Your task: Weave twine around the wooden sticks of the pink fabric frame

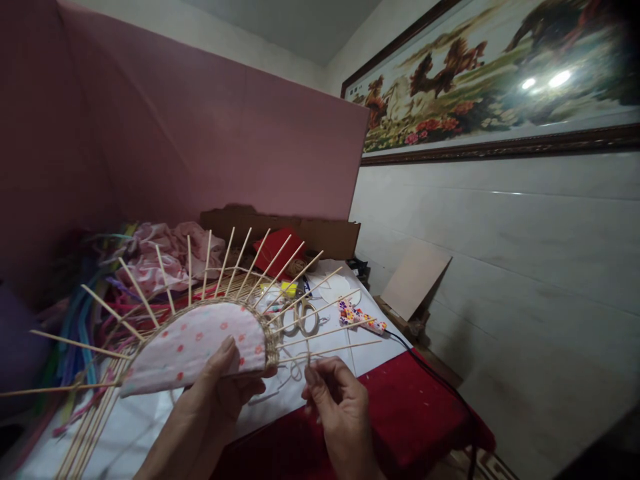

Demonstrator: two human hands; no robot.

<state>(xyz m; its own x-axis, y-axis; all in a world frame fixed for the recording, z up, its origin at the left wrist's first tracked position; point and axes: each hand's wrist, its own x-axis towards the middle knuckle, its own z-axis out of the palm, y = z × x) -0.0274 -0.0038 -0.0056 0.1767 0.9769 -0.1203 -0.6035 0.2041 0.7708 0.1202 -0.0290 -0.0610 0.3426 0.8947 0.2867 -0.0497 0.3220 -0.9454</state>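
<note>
My left hand [213, 393] grips a half-round panel [193, 347] covered in white cloth with pink and red dots, thumb on its face and fingers beneath. Thin wooden sticks [230, 263] fan out from its curved edge, and twine [271, 347] is woven between them along that border. To the right of the panel, my right hand [337, 407] pinches a strand of the twine between thumb and fingertips, close to the lowest sticks. A pair of scissors [304, 319] lies on the table behind the sticks.
A flower-patterned glue gun [357, 315] with a black cord rests at the table's right. Bundled sticks [93, 427], coloured strips [83, 333] and pink cloth [160, 253] lie at left. Cardboard [325, 237] stands at the back; red cloth [415, 393] covers the front.
</note>
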